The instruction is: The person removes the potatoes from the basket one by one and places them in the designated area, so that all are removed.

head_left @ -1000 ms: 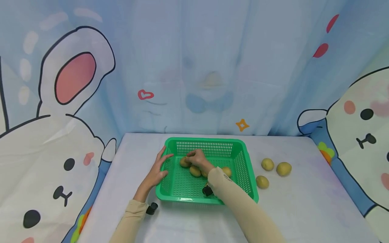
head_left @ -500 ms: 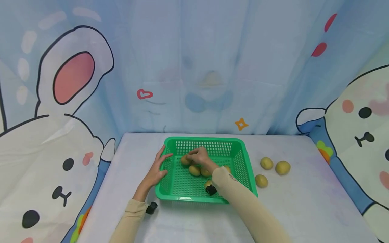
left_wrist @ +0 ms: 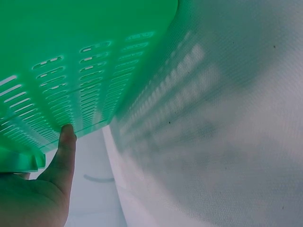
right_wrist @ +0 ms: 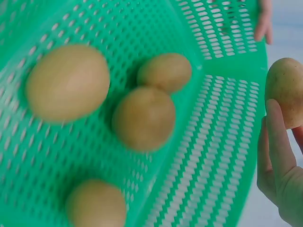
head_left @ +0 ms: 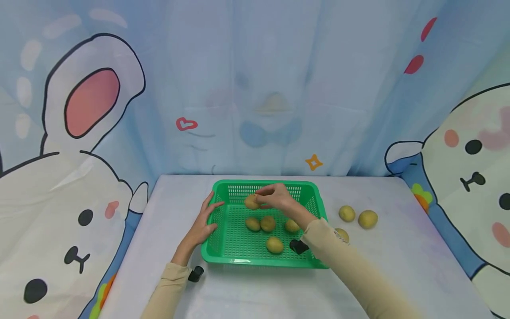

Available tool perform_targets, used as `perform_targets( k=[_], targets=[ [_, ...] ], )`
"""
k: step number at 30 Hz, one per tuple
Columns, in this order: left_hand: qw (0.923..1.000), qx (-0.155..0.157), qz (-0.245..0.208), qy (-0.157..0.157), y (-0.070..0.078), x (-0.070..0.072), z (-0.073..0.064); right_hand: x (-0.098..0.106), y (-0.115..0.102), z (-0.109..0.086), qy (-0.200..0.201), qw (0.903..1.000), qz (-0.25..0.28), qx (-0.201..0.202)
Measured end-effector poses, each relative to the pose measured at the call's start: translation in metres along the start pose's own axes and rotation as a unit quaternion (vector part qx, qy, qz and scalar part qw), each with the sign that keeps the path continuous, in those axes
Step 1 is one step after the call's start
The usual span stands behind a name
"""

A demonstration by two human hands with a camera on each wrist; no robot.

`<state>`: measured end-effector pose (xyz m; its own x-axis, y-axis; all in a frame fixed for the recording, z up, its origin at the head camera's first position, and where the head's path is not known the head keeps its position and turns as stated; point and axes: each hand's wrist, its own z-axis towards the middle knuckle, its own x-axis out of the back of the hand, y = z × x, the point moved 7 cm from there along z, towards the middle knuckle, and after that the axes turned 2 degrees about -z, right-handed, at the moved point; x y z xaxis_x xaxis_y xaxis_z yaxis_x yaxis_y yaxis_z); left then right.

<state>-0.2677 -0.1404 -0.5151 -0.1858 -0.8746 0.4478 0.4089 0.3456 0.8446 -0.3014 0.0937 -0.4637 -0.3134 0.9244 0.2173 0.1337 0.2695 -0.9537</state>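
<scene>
A green plastic basket (head_left: 235, 262) with slotted sides sits on the table. My left hand (head_left: 198, 228) rests on its left rim, fingers spread and fairly straight. One finger (left_wrist: 67, 151) touches the basket's outer wall in the left wrist view. My right hand (head_left: 280, 198) pinches a potato (head_left: 251, 202) between thumb and fingers, near the basket's back wall. The same held potato (right_wrist: 287, 90) shows at the edge of the right wrist view. Several potatoes lie on the basket floor, among them two side by side, a potato (head_left: 253, 223) and another potato (head_left: 268, 223).
Right of the basket on the white tabletop (head_left: 398, 266) lie a potato (head_left: 347, 213), a larger potato (head_left: 368, 219) and a third potato (head_left: 341, 234) partly behind my right sleeve. A printed cartoon curtain (head_left: 271, 88) hangs behind the table.
My right hand has lifted the potato from the basket floor and moved it slightly up and to the right. The left hand stays at the rim.
</scene>
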Motion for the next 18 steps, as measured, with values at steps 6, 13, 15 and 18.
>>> perform_targets(
  k=[6, 13, 15, 18],
  targets=[
    [0.9999, 0.011, 0.01, -0.004, 0.0, -0.001, -0.001, 0.04, 0.006, -0.027, 0.026, 0.9995, -0.011, 0.017],
    [1.0, 0.007, 0.004, 0.003, 0.007, 0.001, -0.003, 0.086, 0.027, -0.055, 0.063, 0.9978, -0.014, 0.016],
    [1.0, 0.004, 0.001, 0.008, 0.015, 0.0, -0.004, 0.099, 0.035, -0.066, 0.08, 0.9963, -0.029, 0.013],
    [1.0, 0.004, 0.001, 0.008, 0.015, -0.002, -0.004, 0.119, 0.049, -0.085, 0.106, 0.9937, -0.037, -0.002]
  ],
)
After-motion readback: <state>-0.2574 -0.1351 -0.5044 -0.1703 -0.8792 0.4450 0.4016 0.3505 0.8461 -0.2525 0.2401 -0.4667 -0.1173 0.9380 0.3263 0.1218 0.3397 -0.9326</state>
